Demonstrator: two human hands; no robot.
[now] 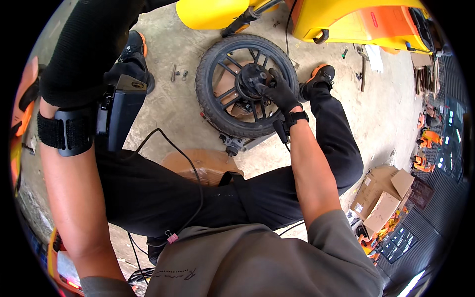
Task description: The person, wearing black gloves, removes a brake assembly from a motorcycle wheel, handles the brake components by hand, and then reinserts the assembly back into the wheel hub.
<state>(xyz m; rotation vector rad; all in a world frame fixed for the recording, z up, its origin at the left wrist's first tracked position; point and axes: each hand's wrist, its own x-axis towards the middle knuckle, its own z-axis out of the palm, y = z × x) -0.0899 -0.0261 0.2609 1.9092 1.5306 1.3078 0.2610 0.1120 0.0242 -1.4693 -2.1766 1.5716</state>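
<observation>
A motorbike wheel (pixel 202 84) with a black tyre and dark spokes lies between my feet. My right hand (pixel 281 94), in a black glove, reaches over its right side. The thumb and fingers are bent around the middle of the hub (pixel 246 81); any small part between them cannot be made out. Close to the camera at the upper left, my left hand (pixel 81 54) is raised in a black glove or sleeve. Its fingers run out of the picture, so their grip is hidden.
A yellow and orange vehicle body (pixel 356 22) stands beyond the wheel. Small metal parts (pixel 175 73) lie on the floor to its left, and a dark rod (pixel 363 74) to its right. A grey metal part (pixel 232 146) touches the near rim. An opened cardboard box (pixel 381 198) sits at right.
</observation>
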